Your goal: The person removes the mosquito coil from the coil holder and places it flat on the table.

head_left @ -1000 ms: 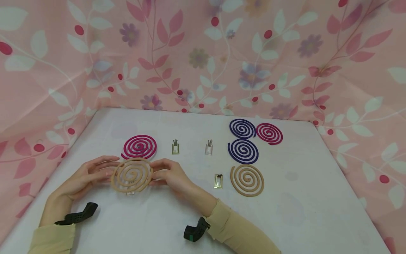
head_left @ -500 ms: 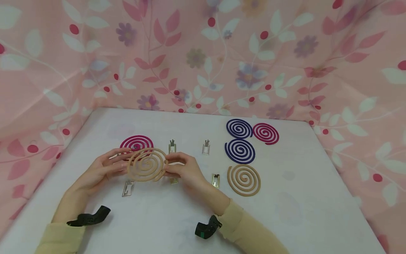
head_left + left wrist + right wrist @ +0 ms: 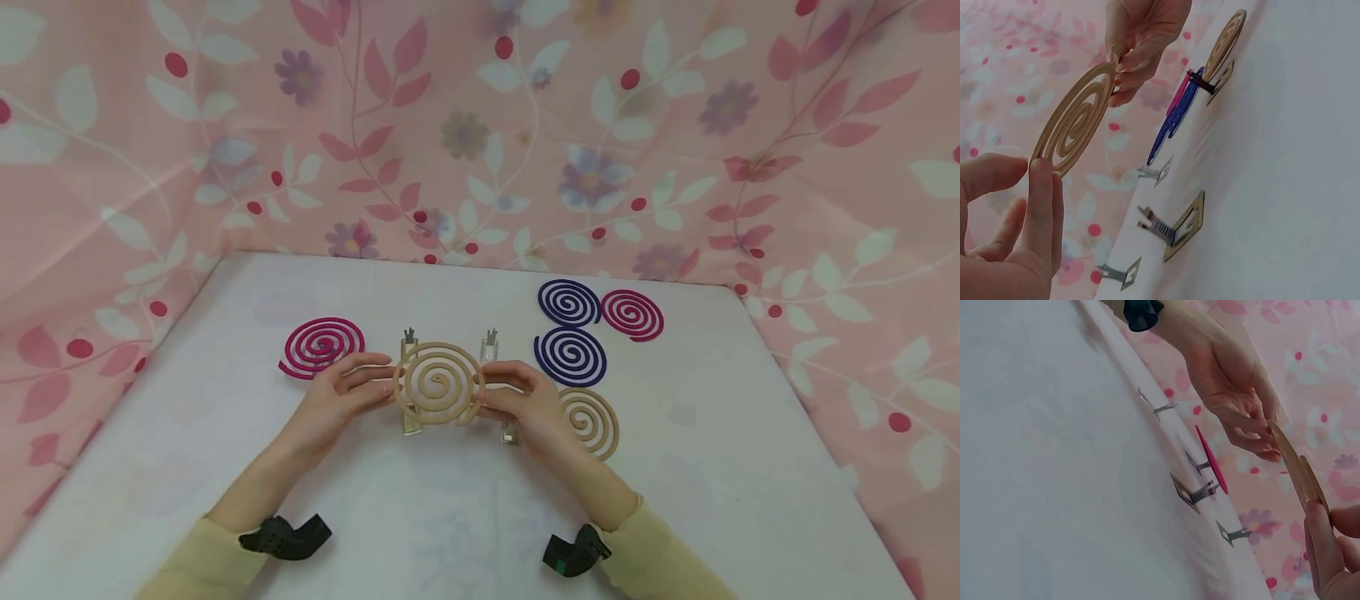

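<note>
Both hands hold a tan mosquito coil (image 3: 438, 384) up above the table, one at each side. My left hand (image 3: 337, 402) pinches its left edge between thumb and fingers. Its right edge is pinched by my right hand (image 3: 528, 410). Behind and below the coil stand small metal coil stands with upright prongs: one at back left (image 3: 408, 343), another at back right (image 3: 489, 349), and a brass-coloured one (image 3: 1188, 228) in the middle. A front-right stand (image 3: 510, 434) is partly covered by the right hand. To the left, a magenta coil (image 3: 1213, 460) sits raised on its stand.
On the right lie two dark purple coils (image 3: 570, 356), a magenta coil (image 3: 632, 315) and a second tan coil (image 3: 590, 423), partly behind my right hand. One more stand (image 3: 1157, 407) is near my left arm. Flowered pink cloth (image 3: 465, 200) surrounds the white table.
Both hands have carried the tan coil rightward from over the front-left stand to over the middle stands. The other coils and the stands stay where they were.
</note>
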`<state>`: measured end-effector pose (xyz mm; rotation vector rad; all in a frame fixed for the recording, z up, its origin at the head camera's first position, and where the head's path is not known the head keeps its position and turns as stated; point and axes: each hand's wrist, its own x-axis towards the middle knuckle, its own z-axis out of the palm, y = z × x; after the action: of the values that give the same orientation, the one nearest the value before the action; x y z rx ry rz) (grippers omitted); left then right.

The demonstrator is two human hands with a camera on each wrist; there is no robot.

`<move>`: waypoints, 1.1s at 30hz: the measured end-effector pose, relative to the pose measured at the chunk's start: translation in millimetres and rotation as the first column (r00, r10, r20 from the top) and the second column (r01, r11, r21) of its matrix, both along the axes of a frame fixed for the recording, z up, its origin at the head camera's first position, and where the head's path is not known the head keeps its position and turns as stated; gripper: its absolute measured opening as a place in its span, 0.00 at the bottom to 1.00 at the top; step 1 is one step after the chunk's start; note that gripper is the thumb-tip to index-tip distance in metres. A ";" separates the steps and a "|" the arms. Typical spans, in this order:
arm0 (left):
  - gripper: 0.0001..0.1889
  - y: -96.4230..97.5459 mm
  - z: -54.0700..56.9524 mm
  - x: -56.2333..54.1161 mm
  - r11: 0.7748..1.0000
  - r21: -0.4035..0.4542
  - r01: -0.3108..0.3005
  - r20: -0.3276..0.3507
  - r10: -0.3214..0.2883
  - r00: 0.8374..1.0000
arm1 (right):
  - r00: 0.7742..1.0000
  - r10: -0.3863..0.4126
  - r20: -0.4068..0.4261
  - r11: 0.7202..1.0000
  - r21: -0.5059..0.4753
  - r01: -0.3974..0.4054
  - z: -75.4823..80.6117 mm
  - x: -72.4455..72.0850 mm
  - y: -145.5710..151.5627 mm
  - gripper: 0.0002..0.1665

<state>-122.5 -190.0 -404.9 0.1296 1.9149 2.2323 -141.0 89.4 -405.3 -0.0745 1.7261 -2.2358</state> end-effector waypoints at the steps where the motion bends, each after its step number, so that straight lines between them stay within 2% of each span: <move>1: 0.20 5.9 0.2 -0.3 1.000 -0.016 0.002 0.001 -0.002 1.000 | 1.000 -0.009 -0.001 1.000 0.000 0.009 -0.3 0.2 5.9 0.24; 4: 0.23 22.7 -1.0 -1.2 0.999 -0.042 0.008 0.013 -0.007 1.000 | 1.000 -0.026 0.001 1.000 0.011 0.026 -0.3 0.6 22.6 0.24; 8: 0.24 43.6 -5.2 -2.5 1.000 -0.018 0.006 0.049 -0.005 0.999 | 0.999 -0.037 0.021 0.999 0.041 0.036 1.6 -0.5 42.0 0.25; 16: 0.22 82.8 -7.9 -9.2 0.993 0.063 -0.100 0.118 0.092 0.989 | 0.998 -0.054 0.037 0.993 0.106 0.049 5.6 -7.7 65.7 0.23; 23: 0.21 100.7 -6.3 -15.2 0.982 0.122 -0.142 0.157 0.122 0.980 | 0.997 -0.065 0.052 0.996 0.067 0.061 5.5 -13.7 76.8 0.19; 26: 0.21 107.4 -5.5 -17.4 0.977 0.146 -0.157 0.173 0.131 0.976 | 0.996 -0.073 0.044 0.994 0.082 0.069 5.2 -16.4 82.3 0.18; 30: 0.21 116.5 -4.1 -20.5 0.972 0.161 -0.172 0.170 0.145 0.975 | 0.997 -0.080 0.024 0.991 0.107 0.077 5.1 -20.1 90.8 0.17; 33: 0.22 123.3 -3.8 -24.0 0.968 0.171 -0.183 0.161 0.155 0.975 | 0.996 -0.087 0.017 0.993 0.080 0.085 5.3 -23.1 96.2 0.16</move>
<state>-146.4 -66.7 -408.6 -0.1748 1.6988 2.4520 -164.1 185.6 -400.1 0.0418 1.8378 -2.2166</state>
